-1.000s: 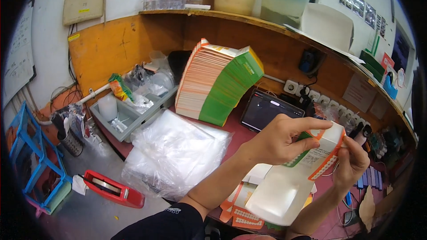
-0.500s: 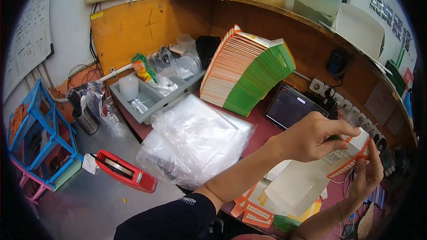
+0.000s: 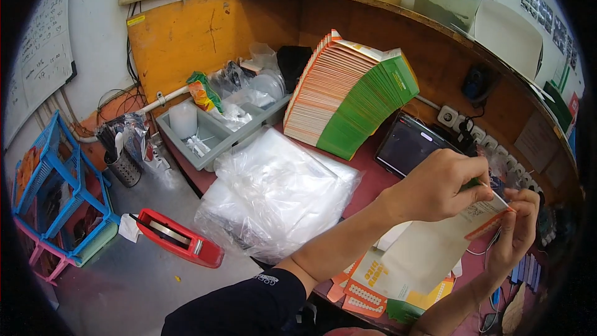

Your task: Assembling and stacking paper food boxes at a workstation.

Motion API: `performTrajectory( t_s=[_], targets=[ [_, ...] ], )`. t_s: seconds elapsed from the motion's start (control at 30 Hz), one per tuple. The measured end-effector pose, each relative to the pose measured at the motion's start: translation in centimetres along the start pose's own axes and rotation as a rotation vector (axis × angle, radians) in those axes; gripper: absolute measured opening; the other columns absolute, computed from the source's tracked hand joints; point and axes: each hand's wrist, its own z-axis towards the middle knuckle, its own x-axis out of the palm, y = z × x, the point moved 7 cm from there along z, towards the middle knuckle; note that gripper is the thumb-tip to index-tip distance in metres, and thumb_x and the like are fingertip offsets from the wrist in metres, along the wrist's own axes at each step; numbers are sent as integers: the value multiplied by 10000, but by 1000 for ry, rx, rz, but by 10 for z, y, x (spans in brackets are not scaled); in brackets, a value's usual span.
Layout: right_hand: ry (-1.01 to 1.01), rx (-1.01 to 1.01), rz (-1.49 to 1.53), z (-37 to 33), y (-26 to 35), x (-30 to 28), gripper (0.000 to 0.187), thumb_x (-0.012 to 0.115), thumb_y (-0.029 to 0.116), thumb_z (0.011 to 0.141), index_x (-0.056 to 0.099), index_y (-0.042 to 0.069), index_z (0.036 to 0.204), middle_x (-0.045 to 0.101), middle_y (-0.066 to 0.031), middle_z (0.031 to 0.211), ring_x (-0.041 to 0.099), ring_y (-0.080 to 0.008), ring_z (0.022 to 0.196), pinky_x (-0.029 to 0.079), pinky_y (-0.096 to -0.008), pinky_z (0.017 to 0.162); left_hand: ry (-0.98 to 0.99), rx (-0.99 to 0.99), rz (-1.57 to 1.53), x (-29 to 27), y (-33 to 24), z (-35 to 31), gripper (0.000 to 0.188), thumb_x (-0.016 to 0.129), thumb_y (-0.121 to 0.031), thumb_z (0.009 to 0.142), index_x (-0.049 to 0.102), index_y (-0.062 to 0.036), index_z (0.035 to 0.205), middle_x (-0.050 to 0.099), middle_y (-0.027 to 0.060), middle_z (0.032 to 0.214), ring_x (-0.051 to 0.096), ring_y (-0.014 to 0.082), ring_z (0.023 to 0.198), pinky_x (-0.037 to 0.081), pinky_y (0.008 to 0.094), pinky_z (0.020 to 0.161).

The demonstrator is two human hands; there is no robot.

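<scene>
A partly folded carton (image 3: 429,252), pale inside with orange and white printed flaps, is held up above the desk at the right. My left hand (image 3: 440,185) pinches its upper edge between thumb and fingers. At the far right corner of the same carton, my right hand (image 3: 520,227) grips the flap with its thumb and fingers. Flat orange, yellow and green carton blanks (image 3: 364,297) lie beneath it, partly covered by the carton and my forearms. Behind my left forearm rests a heap of clear plastic bags (image 3: 267,193).
A tall fanned stack of cartons (image 3: 348,96) stands at the back beside a tablet (image 3: 410,146). Further left are a grey divided tray (image 3: 214,149), a red tape dispenser (image 3: 177,239) and blue plastic baskets (image 3: 59,186). A wooden shelf (image 3: 373,3) overhangs the back.
My left hand has shifted slightly right and lower along the carton's edge. The end flap between my hands has tilted and now shows less of its printed face. Both hands keep hold.
</scene>
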Motion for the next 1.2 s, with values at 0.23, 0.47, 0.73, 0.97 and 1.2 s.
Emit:
performTrajectory(
  t_s=[0.23, 0.47, 0.73, 0.97, 1.2],
  targets=[
    [-61, 294, 1204, -19, -30, 58, 911, 686, 563, 826, 347, -19, 1439, 540, -160, 1304, 579, -275, 1129, 497, -374, 940, -684, 141, -165, -57, 17, -21, 100, 614, -155, 970, 564, -68, 967, 614, 40, 931, 573, 91, 821, 468, 252, 694],
    [106, 385, 1490, -15, -24, 89, 694, 684, 318, 853, 414, -41, 1381, 582, -210, 1264, 639, -312, 1077, 546, -419, 905, -734, 11, -1111, -29, 49, -19, 313, 549, -248, 1006, 538, 12, 1181, 640, 87, 1121, 609, 177, 1026, 485, 325, 896],
    [212, 429, 1559, -10, -13, 76, 624, 713, 340, 817, 508, -27, 1278, 582, -184, 1227, 604, -250, 1087, 494, -388, 922, -420, -125, -1092, -20, 42, -4, 389, 496, -285, 1025, 476, -19, 1308, 625, 107, 1208, 630, 177, 1055, 528, 330, 880],
    [590, -96, 413, 7, 32, 70, 453, 777, 320, 727, 684, 48, 1078, 584, -174, 1222, 580, -302, 1114, 463, -395, 910, -217, -267, -346, 1, 58, 1, 443, 504, -309, 1017, 455, -37, 1364, 635, 148, 1149, 642, 203, 1023, 518, 335, 897],
    [449, 218, 393, -4, -4, 111, 422, 832, 181, 669, 698, 110, 1063, 609, -132, 1192, 596, -321, 1043, 512, -405, 810, -32, -241, -685, -10, 75, -5, 661, 390, -517, 1009, 508, 37, 1349, 360, 184, 1510, 399, 230, 1358, 326, 350, 1113]
  ],
)
